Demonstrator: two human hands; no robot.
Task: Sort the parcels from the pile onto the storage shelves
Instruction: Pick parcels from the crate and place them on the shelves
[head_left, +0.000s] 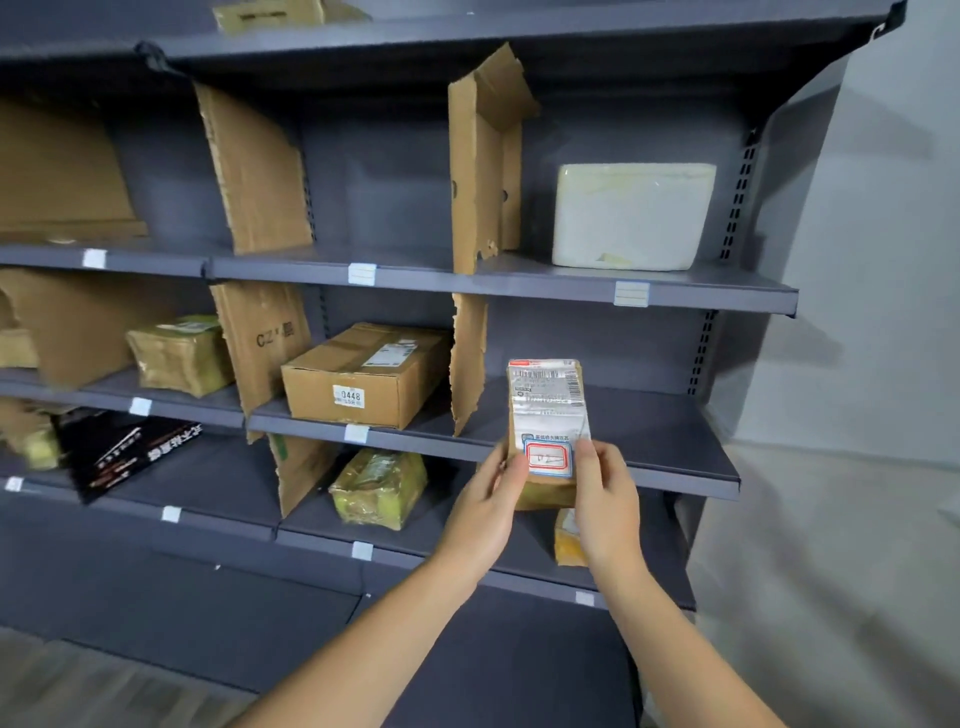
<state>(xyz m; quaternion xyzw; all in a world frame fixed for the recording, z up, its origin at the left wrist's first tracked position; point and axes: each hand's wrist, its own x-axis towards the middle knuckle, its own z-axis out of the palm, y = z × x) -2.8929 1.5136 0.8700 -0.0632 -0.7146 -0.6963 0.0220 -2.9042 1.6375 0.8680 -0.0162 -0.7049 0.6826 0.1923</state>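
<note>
I hold a small brown parcel (546, 415) upright in front of the grey storage shelves (670, 441). Its face carries a white shipping label and a red-and-blue sticker. My left hand (485, 512) grips its lower left edge and my right hand (605, 493) grips its lower right edge. The parcel hangs before the right bay of the middle shelf, whose board shows nothing else on it. The parcel pile is out of view.
Torn cardboard dividers (470, 358) split the shelves into bays. A brown box marked 0448 (363, 376) sits in the bay to the left. A white foam box (631, 215) stands above. Taped yellowish parcels (379, 486) and a black package (122, 449) lie lower down.
</note>
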